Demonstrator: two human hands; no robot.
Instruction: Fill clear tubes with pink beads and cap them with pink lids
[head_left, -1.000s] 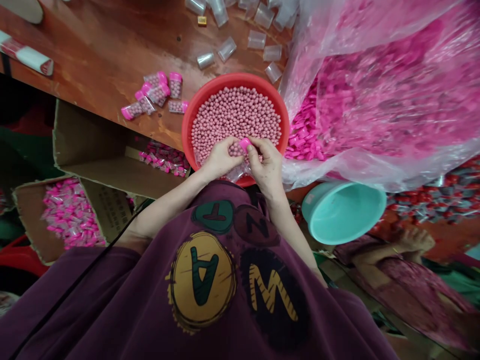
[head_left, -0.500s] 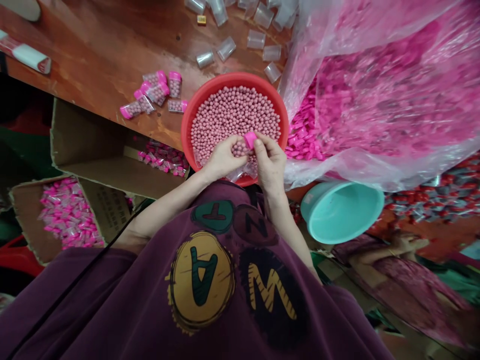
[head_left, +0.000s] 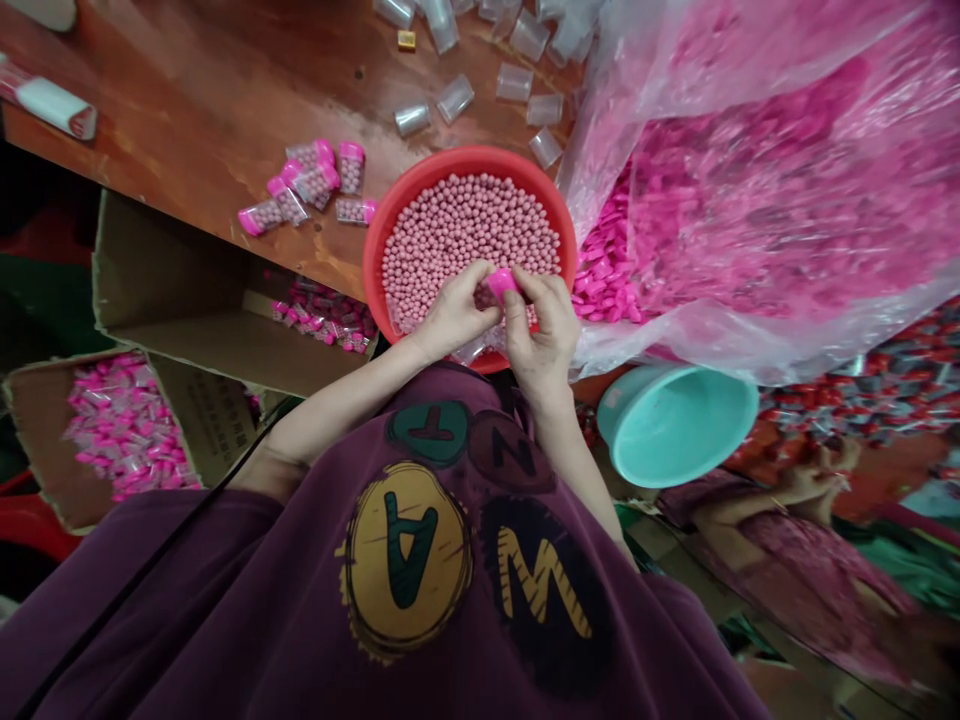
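Over the near part of a red basin (head_left: 376,270) of pink beads (head_left: 457,222), both my hands meet at one small clear bottle. My left hand (head_left: 459,308) is closed round the bottle's body, which its fingers mostly hide. On the bottle sits a bright pink cap (head_left: 502,283). The thumb and fingers of my right hand (head_left: 541,325) pinch this cap from the right side. Part of a clear plastic piece (head_left: 472,348) shows in the basin below my left hand.
Filled pink-capped bottles (head_left: 313,182) lie left of the basin; clear tubes (head_left: 514,82) lie beyond it. A plastic bag (head_left: 720,340) of pink caps spreads right, above a turquoise bowl (head_left: 679,425). Cardboard boxes (head_left: 172,335) hold more bottles. Another person's arm (head_left: 750,510) is at lower right.
My right hand has turned and its fingers have curled further over the cap. The bottle has tilted, so less of its beads shows. My left hand keeps its hold.
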